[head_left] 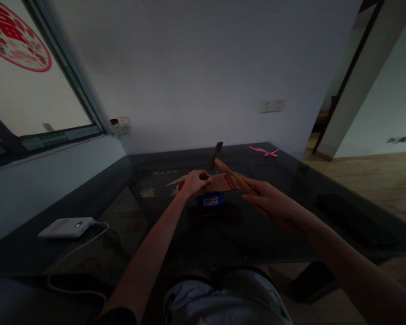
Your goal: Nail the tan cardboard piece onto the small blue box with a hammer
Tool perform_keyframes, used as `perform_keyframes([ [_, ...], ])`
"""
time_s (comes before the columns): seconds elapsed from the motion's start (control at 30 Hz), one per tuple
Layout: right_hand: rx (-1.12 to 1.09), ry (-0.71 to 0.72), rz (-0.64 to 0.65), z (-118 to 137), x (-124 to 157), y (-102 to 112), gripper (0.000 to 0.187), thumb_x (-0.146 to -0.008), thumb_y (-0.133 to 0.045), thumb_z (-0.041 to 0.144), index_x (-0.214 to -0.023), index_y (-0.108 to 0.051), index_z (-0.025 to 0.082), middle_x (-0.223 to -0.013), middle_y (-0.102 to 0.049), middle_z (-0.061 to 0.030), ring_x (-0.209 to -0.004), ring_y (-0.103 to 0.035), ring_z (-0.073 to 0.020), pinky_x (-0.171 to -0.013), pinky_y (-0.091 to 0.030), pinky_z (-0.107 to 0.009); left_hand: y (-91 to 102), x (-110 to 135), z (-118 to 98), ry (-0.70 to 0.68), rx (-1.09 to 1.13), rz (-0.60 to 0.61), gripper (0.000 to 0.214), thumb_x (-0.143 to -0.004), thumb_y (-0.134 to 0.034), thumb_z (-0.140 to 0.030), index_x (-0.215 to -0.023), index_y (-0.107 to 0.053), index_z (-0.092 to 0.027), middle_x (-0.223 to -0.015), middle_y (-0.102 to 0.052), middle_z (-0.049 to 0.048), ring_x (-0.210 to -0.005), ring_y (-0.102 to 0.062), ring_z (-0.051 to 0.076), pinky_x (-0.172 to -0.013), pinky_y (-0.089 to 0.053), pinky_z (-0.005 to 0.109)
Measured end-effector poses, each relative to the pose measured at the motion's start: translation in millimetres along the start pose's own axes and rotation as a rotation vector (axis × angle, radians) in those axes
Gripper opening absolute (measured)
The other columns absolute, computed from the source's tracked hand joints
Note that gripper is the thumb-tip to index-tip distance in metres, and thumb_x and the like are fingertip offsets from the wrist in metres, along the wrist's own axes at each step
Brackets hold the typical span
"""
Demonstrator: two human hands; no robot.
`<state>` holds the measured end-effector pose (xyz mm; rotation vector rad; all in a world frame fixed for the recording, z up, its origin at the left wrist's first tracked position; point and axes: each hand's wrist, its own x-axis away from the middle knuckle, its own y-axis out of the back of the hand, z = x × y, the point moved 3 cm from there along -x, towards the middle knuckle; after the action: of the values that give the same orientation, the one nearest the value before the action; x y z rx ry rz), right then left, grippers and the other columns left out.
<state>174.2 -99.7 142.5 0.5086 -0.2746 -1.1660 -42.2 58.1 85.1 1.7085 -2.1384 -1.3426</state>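
Note:
My right hand (272,201) is closed round the wooden handle of a hammer (230,171), whose dark metal head is raised above the table. My left hand (195,182) is pinched shut on something small and dark that I cannot make out, resting on a brown woven board (223,183). The board lies on top of a small blue box (209,199) with a white label. All of this stands on a dark glass table (257,234).
A white device (67,227) with a white cable lies at the table's left. A pink ribbon (265,152) lies at the far right corner. Wall sockets (272,105) are on the back wall, a window with a red sticker on the left, and a doorway on the right.

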Motion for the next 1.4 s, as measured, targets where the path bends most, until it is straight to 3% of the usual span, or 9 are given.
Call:
perform_keyframes([
  [0.23,0.163,-0.057,0.039,8.6,-6.5,0.2,0.049,-0.08,-0.051,0.016,-0.129,-0.046,0.012,-0.049,-0.043,0.0081,-0.033,-0.043,-0.0071,-0.029,-0.037,-0.018,1.5,0.4,-0.2,0.022,-0.06,-0.011,0.022,-0.071,-0.066,-0.03,-0.083,-0.07,-0.013,-0.081,-0.071,0.0069,-0.072,-0.065,0.02,-0.062,-0.048,0.027],
  [1.1,0.087,-0.062,-0.008,1.5,0.9,4.4,0.052,-0.08,-0.051,0.023,-0.131,-0.042,0.014,-0.05,-0.042,0.0092,-0.032,-0.041,-0.0062,-0.029,-0.037,-0.017,-0.1,-1.3,2.1,0.028,-0.051,0.038,0.022,-0.071,-0.066,-0.034,-0.079,-0.071,-0.015,-0.077,-0.071,0.0059,-0.071,-0.065,0.018,-0.065,-0.049,0.027],
  [1.4,0.033,-0.103,-0.007,-20.6,7.0,3.7,0.052,-0.08,-0.052,0.03,-0.127,-0.043,0.011,-0.045,-0.042,0.0099,-0.031,-0.04,-0.0073,-0.028,-0.034,-0.017,-0.4,-0.7,0.3,-0.063,0.08,0.072,0.023,-0.071,-0.067,-0.027,-0.09,-0.069,-0.014,-0.089,-0.071,0.0067,-0.08,-0.065,0.017,-0.075,-0.051,0.028],
])
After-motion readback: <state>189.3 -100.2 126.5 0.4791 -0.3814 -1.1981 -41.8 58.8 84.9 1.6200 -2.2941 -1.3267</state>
